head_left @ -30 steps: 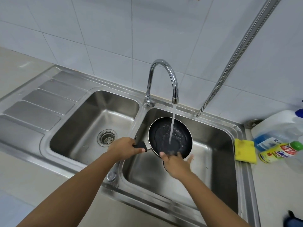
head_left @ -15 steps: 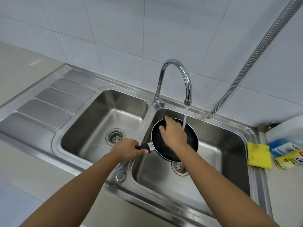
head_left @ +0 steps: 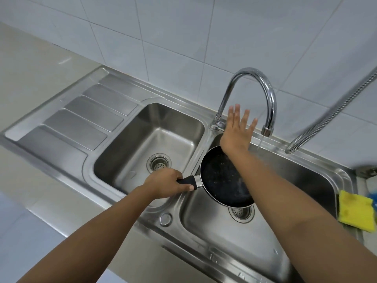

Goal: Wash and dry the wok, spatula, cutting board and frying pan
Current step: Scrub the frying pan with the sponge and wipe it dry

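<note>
Over the right basin [head_left: 306, 180] of the sink, which item is shown, and how is it secured? (pupil)

Frying pan [head_left: 222, 180]: black, tilted, inner face wet. The left hand [head_left: 167, 183] is wrapped round its black handle [head_left: 186, 181], thumb on top. The pan hangs above the drain [head_left: 241, 213], clear of the basin floor. (tutor)

And the right hand? (pupil)

Right hand [head_left: 237, 131]: flat, fingers spread, holding nothing, raised beside the base of the tap [head_left: 253, 78]. A thin stream of water [head_left: 260, 142] falls from the spout near the pan's far rim. Whether it strikes the pan cannot be told. (tutor)

How will the pan handle? (pupil)

It looks stiff and fairly light, since one hand carries it by the handle alone. The wet coating is probably slippery, so the handle is the place to hold it, with the rim as a second support. A yellow sponge [head_left: 356, 213] lies on the sink's right edge, and a metal hose [head_left: 326, 111] hangs against the tiles. (tutor)
</note>
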Motion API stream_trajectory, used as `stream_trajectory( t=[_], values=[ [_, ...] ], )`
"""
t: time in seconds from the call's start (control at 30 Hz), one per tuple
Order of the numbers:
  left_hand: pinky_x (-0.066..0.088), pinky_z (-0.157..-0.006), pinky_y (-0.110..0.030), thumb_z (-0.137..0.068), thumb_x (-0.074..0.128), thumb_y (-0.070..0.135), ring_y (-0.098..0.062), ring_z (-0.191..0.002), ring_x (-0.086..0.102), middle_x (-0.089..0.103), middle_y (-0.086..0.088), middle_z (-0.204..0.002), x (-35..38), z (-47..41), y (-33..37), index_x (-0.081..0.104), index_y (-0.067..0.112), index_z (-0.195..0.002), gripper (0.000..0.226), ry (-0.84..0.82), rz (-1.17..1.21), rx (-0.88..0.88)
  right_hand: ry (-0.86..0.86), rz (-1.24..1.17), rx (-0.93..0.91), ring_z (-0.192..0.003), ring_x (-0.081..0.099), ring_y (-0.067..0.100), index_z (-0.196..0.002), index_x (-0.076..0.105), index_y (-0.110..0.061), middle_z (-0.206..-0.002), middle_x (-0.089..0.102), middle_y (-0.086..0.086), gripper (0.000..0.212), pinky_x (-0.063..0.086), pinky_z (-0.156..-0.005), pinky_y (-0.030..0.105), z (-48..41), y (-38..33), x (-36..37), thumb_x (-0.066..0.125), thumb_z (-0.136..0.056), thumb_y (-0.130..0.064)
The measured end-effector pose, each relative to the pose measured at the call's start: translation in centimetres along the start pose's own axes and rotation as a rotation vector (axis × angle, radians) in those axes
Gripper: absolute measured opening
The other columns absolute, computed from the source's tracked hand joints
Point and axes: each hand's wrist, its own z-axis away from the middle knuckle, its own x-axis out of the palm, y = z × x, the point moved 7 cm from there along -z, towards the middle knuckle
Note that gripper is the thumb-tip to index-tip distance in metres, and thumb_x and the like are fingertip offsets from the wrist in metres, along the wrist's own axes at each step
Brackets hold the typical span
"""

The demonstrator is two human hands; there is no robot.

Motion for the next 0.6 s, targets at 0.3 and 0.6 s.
stream_trajectory(
  t=[0.3, 0.6],
  values=[
    [0.034, -0.053, -0.027, -0.079, 0.053, 0.074, -0.013, -0.065, 0.056, 0.056, 0.007, -0.065, -1.2, -0.3, 0.3, 0.054, 0.024, -0.070, 0.051, 0.012, -0.053, 0.031, -0.130, -0.463, -0.021, -0.144, 0.021, 0.039, -0.155, -0.003, -0.022, -0.163, 0.003, 0.010, 0.082, 0.024, -0.116, 0.050, 1.7, 1.7, 0.3, 0.052, -0.094, -0.027],
    [0.036, -0.053, -0.028, -0.082, 0.054, 0.070, -0.013, -0.067, 0.058, 0.060, 0.006, -0.069, -1.6, 0.9, 3.5, 0.057, 0.026, -0.078, 0.044, 0.072, -0.107, 0.086, -0.306, -1.374, 0.705, -0.079, 0.059, 0.026, -0.104, 0.056, -0.019, -0.098, 0.062, 0.013, 0.031, 0.055, -0.068, 0.041, 16.4, 13.3, 9.7, 0.045, -0.088, 0.005]
  ],
)
